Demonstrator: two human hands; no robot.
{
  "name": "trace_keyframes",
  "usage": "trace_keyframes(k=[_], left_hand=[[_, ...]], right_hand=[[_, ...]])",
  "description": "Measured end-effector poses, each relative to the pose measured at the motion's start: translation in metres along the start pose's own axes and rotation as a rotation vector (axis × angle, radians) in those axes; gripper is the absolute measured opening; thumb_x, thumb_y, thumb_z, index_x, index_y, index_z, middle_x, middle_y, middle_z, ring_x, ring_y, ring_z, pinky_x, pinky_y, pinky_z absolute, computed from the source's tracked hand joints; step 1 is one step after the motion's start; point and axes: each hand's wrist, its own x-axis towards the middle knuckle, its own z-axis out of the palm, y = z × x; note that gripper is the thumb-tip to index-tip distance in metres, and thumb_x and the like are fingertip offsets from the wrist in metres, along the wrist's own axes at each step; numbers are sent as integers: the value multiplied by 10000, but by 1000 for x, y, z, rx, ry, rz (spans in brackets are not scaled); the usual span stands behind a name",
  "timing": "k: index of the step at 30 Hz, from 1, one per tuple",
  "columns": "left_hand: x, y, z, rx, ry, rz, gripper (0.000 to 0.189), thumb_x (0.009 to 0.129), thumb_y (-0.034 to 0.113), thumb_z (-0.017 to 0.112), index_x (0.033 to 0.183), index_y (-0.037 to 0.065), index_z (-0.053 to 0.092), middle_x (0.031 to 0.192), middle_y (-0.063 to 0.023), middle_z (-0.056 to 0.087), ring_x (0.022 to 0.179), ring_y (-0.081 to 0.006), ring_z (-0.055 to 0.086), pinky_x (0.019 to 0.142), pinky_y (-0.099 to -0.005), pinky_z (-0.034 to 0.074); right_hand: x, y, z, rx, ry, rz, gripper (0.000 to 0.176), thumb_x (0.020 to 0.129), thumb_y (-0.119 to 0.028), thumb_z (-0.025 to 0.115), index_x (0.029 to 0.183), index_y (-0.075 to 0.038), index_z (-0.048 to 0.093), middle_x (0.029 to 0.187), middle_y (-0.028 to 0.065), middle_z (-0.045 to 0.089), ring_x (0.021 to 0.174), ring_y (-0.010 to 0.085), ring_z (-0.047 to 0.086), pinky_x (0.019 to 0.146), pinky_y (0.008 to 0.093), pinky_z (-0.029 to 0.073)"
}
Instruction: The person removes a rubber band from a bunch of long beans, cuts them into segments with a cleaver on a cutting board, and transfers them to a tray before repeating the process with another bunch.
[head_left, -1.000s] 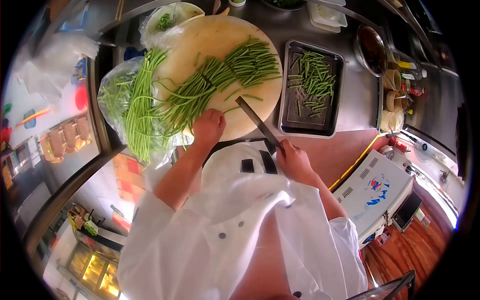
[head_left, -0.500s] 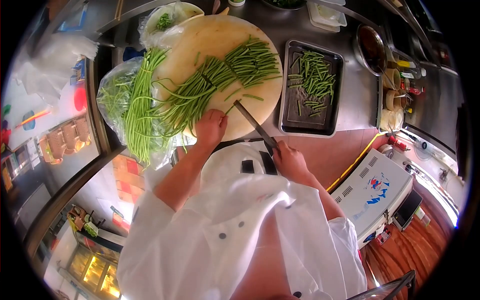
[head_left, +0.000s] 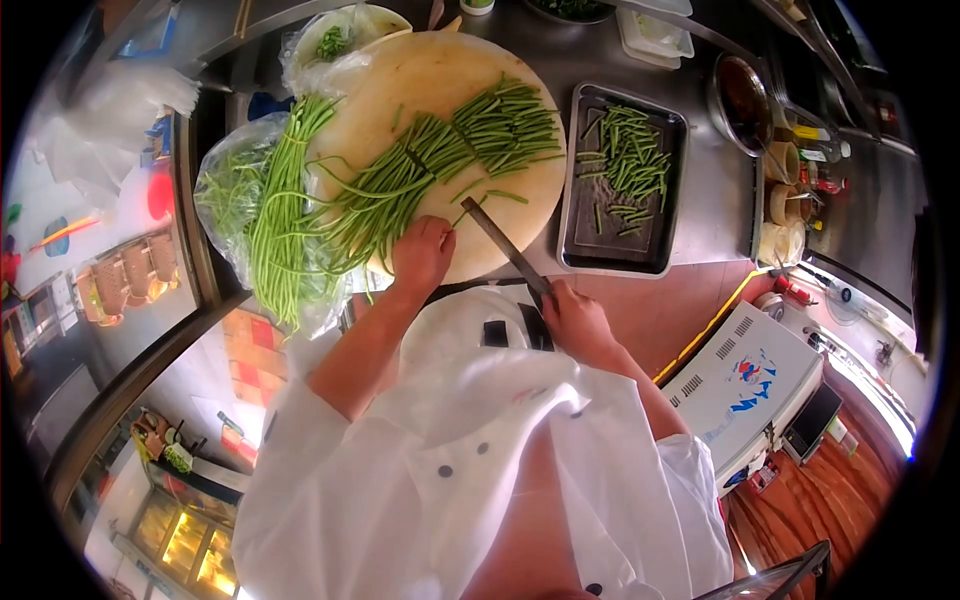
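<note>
A round pale cutting board [head_left: 430,75] lies on the steel counter. Long green beans [head_left: 375,195] stretch across it, with cut short pieces [head_left: 505,120] piled toward its right side. My left hand [head_left: 422,255] rests with curled fingers on the board's near edge, against the ends of the long beans. In my right hand [head_left: 578,320] is a knife [head_left: 505,245], its blade angled up-left over the board near a few loose bean pieces.
A bundle of uncut beans in a clear plastic bag [head_left: 255,210] hangs over the board's left side. To the right sits a dark metal tray [head_left: 600,235] with cut beans. Bowls and sauce containers [head_left: 785,160] stand far right.
The knife has swung slightly left toward my left hand, and my right hand moved a little left. My left hand edged right along the beans.
</note>
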Motion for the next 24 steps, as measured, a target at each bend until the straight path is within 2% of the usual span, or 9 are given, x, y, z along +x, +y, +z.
trace_keyframes(k=[14, 18, 21, 24], left_hand=[[5, -7, -8, 25, -15, 12, 143, 870, 144, 776, 934, 85, 662, 881, -106, 681, 752, -330, 671, 634, -443, 535], [22, -2, -22, -4, 54, -29, 165, 878, 157, 793, 923, 70, 660, 854, -102, 684, 739, -305, 684, 636, -423, 533], [59, 16, -34, 56, 111, 41, 167, 885, 165, 794, 931, 70, 665, 861, -106, 685, 742, -293, 685, 636, -412, 536], [88, 27, -35, -69, 127, 74, 161, 883, 170, 791, 954, 74, 682, 857, -105, 685, 744, -291, 684, 641, -412, 539]], right_hand=[[10, 8, 8, -70, -84, 49, 171, 1023, -217, 557, 1028, -48, 529, 811, 264, 686, 743, 491, 665, 681, 595, 530], [2, 12, -2, 23, 46, 62, 171, 1017, -213, 575, 1022, -45, 540, 787, 247, 689, 721, 494, 663, 666, 595, 527], [0, 16, -13, 52, 117, 96, 167, 1011, -204, 596, 1018, -46, 542, 767, 242, 686, 715, 490, 662, 654, 591, 526], [-1, 19, -20, 90, 174, 118, 168, 1007, -199, 609, 1008, -45, 542, 748, 246, 675, 712, 492, 658, 641, 591, 519]])
